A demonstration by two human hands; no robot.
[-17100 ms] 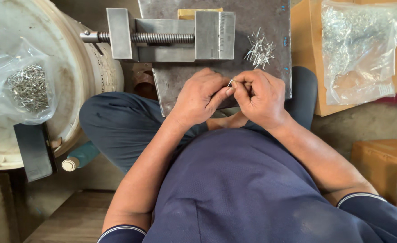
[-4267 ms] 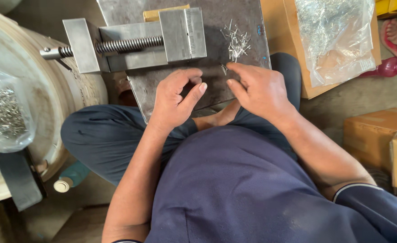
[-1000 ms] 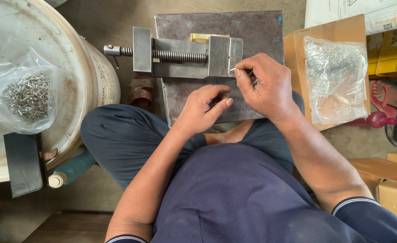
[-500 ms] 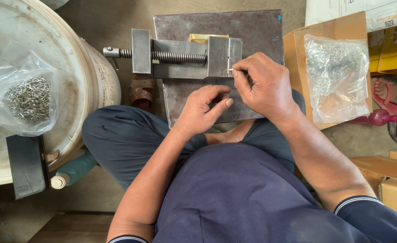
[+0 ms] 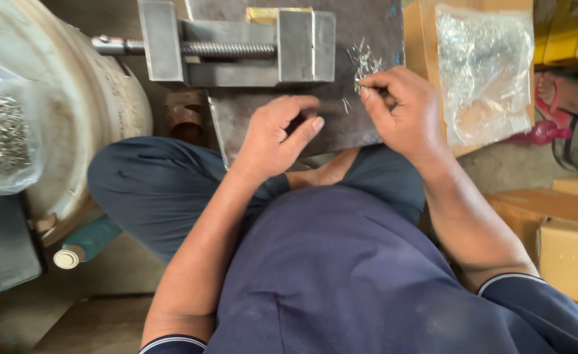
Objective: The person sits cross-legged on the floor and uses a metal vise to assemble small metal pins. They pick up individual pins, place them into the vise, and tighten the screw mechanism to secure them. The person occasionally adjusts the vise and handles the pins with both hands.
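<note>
Pinching at a small heap of thin metal pins (image 5: 365, 62) near the steel plate's (image 5: 361, 128) right edge, the right hand (image 5: 403, 108) has fingertips closed together on them. The left hand (image 5: 277, 134) rests loosely curled on the plate's near edge, holding nothing, below the vise (image 5: 236, 46).

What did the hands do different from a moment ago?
The right hand moved away from the vise, out to the heap of thin metal pins on the steel plate, fingertips pinching there. The left hand stayed resting on the plate, fingers curled. Vise and plastic bag of pins are unchanged.
</note>
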